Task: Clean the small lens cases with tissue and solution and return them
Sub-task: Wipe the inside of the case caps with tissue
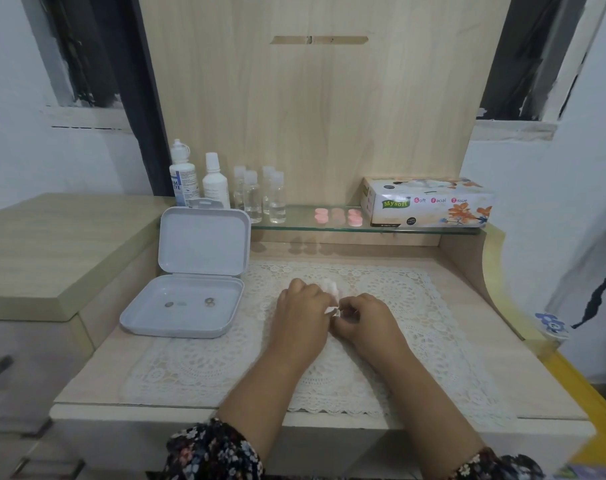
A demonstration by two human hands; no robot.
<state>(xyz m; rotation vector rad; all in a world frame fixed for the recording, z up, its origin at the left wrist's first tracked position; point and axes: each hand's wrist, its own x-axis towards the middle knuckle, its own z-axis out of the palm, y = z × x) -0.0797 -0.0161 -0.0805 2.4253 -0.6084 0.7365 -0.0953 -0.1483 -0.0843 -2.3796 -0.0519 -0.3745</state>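
Both hands meet over the lace mat (391,292) at the table's middle. My left hand (303,306) grips a crumpled white tissue (331,289), with a pale pink edge showing beside it. My right hand (358,318) has its fingers curled against a bit of the tissue at the left hand's fingertips; what it holds underneath is hidden. Three pink lens cases (338,216) sit on the glass shelf (415,231). Two white solution bottles (197,180) stand at the shelf's left end. The tissue box (428,202) lies at its right end.
An open grey plastic box (187,306) with a few small items lies left of the mat, its lid upright. Several small clear bottles (260,195) stand on the shelf. A wooden back panel (312,116) rises behind. A lower cabinet top (52,244) adjoins on the left.
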